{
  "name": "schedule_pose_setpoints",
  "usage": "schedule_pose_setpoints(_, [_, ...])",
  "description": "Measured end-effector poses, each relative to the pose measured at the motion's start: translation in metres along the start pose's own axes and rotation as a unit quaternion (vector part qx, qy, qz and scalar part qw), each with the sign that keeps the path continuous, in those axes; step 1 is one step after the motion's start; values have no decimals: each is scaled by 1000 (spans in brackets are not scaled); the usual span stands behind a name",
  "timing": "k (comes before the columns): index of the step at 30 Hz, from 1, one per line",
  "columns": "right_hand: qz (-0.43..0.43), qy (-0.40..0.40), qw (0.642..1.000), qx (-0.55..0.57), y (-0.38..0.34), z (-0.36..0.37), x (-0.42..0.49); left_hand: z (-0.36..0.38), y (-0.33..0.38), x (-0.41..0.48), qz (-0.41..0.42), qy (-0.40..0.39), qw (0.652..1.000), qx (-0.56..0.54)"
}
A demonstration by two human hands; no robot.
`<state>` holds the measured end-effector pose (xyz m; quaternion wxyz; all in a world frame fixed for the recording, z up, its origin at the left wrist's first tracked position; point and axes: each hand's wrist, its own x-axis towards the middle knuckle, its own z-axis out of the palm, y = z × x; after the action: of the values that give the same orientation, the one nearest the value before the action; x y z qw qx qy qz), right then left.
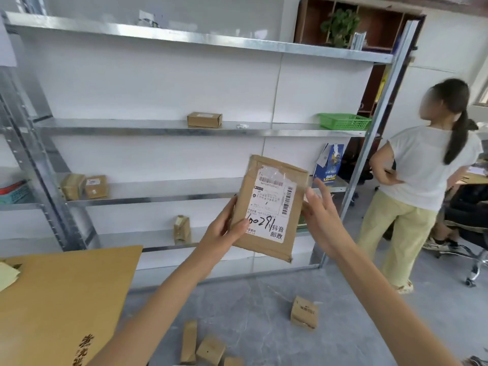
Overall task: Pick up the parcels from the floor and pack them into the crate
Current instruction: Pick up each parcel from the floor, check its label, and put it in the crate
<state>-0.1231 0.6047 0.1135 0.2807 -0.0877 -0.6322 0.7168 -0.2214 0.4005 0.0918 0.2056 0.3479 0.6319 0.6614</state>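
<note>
left hand (224,231) raised — thumb pinching parcel (269,207) | right hand (320,217) raised, fingers (323,192) straight

Cut edges, hidden fingers, unreadable print

Behind the held parcel (295,228), the fingers of the left hand (221,231) are hidden; the fine print of its label (269,204) is too small to read. At lower left the cardboard sheet (60,299) runs off two edges, its black lettering (85,350) cut short. At bottom centre a floor parcel (233,362) shows only its top.

Metal shelving (169,131) stands against a white wall (158,83) on grey floor (351,326).
</note>
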Motion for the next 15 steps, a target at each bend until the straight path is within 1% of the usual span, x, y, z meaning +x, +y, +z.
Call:
schedule_pose_setpoints(2, [-12, -9, 1000, 27, 2, 4, -23, 14, 1, -21, -4, 27, 999, -33])
schedule_pose_setpoints(5, [-3, -75, 997, -28, 5, 11, -58, 30, 4, -53, -6, 43, 998, -38])
schedule_pose_setpoints(7, [16, -106, 993, -39, 7, 13, -75, 36, 9, -75, -11, 42, 999, -25])
schedule_pose_setpoints(9, [23, -116, 992, -39, 4, 17, -90, 36, 14, -95, -16, 43, 999, -10])
schedule_pose_setpoints(15, [10, -155, 987, -28, -10, 49, -132, 13, 30, -147, -21, 42, 998, 49])
